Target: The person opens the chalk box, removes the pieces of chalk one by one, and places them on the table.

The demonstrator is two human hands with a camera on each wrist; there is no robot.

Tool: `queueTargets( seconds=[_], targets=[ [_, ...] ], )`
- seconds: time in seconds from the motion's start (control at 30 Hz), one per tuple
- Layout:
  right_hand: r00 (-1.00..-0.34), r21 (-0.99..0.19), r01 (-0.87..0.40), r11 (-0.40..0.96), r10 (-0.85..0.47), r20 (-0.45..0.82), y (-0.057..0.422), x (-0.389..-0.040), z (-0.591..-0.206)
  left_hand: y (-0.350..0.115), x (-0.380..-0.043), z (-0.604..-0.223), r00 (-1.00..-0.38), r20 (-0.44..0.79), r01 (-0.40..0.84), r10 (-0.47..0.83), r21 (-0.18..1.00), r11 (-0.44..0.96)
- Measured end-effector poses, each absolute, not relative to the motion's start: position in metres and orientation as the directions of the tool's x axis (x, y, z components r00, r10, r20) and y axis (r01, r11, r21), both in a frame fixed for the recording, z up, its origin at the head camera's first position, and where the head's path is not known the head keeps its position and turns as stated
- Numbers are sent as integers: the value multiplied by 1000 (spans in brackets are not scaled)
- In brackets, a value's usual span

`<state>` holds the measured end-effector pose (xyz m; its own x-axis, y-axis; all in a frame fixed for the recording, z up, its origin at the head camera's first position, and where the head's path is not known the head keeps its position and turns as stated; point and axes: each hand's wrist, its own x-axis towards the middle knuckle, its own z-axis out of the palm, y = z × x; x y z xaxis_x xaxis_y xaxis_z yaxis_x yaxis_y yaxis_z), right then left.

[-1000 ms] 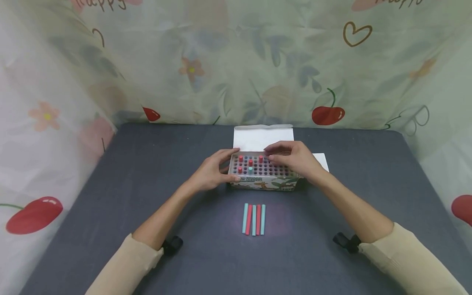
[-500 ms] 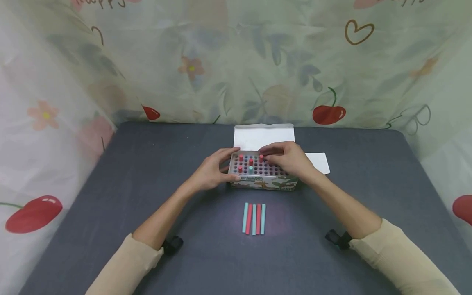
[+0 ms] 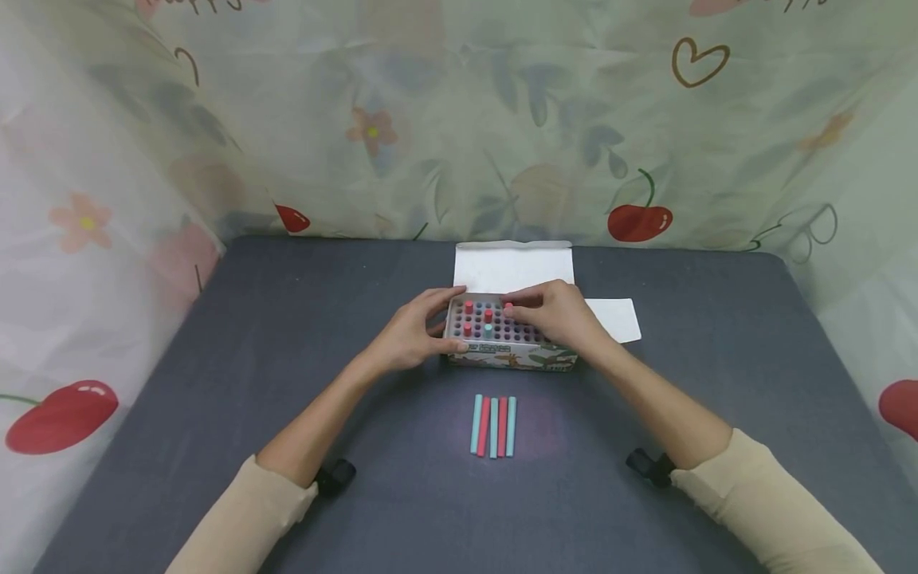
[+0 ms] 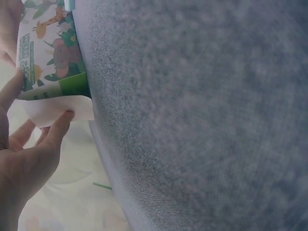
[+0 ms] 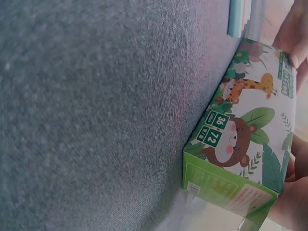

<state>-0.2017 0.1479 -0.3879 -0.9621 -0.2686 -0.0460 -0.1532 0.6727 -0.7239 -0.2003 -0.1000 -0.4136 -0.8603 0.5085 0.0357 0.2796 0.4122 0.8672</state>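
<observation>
Red stick (image 3: pixel 508 305), upright toward the far side of the perforated top of the box (image 3: pixel 512 359), about midway along its length. The thumb and forefinger of the right hand (image 3: pixel 562 315) pinch its tip; the hand arches over the right half of the holes, its back turned up, its forearm slanting away to the near right. The left hand (image 3: pixel 410 336) grips the left end of the box, thumb at the near left corner, forefinger stretched to the far left corner, its forearm running to the near left. Four further sticks stand in the left half of the grid, three red and one teal (image 3: pixel 488 329). The box sits toward the far side of the counter (image 3: pixel 402 510), its near face printed with animals; a white lid (image 3: pixel 511 269) is raised at the far side and a white flap (image 3: pixel 617 319) extends to the right. Just nearer than the box, five loose sticks (image 3: pixel 493 428) lie side by side, teal alternating with red. Beige sleeves (image 3: pixel 767 502) cover both upper forearms, a black device (image 3: pixel 335 478) beside each cuff. Beyond the counter hangs a patterned curtain (image 3: pixel 445 119).
</observation>
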Motion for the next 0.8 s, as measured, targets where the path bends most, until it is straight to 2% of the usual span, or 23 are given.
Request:
queueTargets(
  seconds=[0.37,0.8],
  targets=[
    [-969,-643,-208,737,-243,34,144,-200,-391,-99,-200,-415,-861,43,291,507,859,422],
    [-962,-707,-264,656,-231,145,143,-197,-397,-100,-200,-414,-862,45,287,506,865,412]
  ],
)
